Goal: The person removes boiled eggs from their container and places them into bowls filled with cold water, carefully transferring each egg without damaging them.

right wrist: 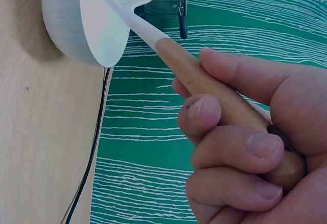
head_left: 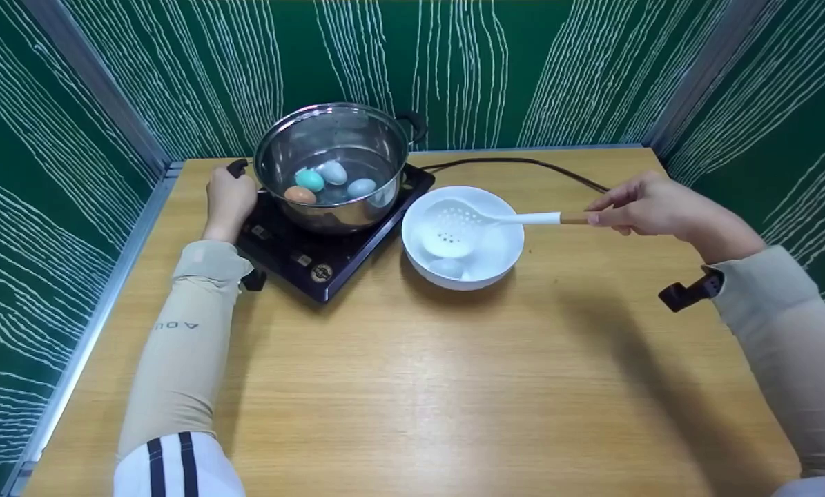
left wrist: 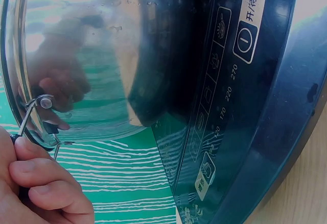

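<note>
My left hand [head_left: 231,200] grips the black left handle [head_left: 237,167] of a steel pot [head_left: 343,215]. In the left wrist view its fingers [left wrist: 51,193] curl round that handle. Inside the pot, in water, lie a brown egg [head_left: 300,195], a turquoise egg [head_left: 310,179] and pale eggs [head_left: 362,188]. With my right hand [head_left: 650,207] I hold a white slotted ladle [head_left: 449,228] by its wooden handle [right wrist: 219,99], fingers wrapped round it. The ladle's perforated head is over a white bowl [head_left: 502,259], and a pale egg [head_left: 447,268] shows in the bowl below it.
Under the pot is a black induction cooker [head_left: 302,262], set at an angle on the wooden table [head_left: 412,386]. A black cable [head_left: 522,161] runs along the back of the table to the right. Green panels with white lines [head_left: 453,76] enclose the back and sides.
</note>
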Motion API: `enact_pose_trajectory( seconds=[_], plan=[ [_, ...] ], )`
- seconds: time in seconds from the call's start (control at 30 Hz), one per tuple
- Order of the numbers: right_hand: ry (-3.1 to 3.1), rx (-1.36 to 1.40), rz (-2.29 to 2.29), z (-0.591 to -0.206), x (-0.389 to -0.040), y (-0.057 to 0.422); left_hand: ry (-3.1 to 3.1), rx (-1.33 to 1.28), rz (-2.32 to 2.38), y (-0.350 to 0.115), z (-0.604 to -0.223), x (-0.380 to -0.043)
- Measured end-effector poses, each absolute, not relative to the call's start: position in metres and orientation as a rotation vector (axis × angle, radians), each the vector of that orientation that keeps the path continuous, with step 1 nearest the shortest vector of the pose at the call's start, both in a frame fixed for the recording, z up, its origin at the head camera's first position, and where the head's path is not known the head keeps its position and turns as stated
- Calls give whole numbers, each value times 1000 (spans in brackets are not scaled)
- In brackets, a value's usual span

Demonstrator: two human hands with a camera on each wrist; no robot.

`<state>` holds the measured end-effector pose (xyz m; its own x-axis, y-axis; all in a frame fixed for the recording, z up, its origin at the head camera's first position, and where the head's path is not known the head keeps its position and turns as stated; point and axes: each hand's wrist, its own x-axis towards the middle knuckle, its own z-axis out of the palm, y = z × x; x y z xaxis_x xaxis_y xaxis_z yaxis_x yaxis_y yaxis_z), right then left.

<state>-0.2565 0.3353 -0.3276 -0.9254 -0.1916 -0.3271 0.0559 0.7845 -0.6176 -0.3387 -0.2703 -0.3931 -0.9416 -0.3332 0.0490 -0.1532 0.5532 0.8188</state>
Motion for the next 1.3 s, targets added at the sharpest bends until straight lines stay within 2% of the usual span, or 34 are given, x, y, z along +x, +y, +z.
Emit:
enact_pose_trajectory(
  seconds=[0.4, 0.8, 1.3],
  plan=[
    [2550, -12, -1130, -318, -260, 347, -2580, 370, -1309, -269, -392, -337],
    [2423, -53, -1333, -305, -263, 353, -2581, 416, -1352, -270, -391, -340],
    [2416, -40, -1441, -288, -271, 324, -2578, 400, -1312, -268, -393, -340]
  ],
)
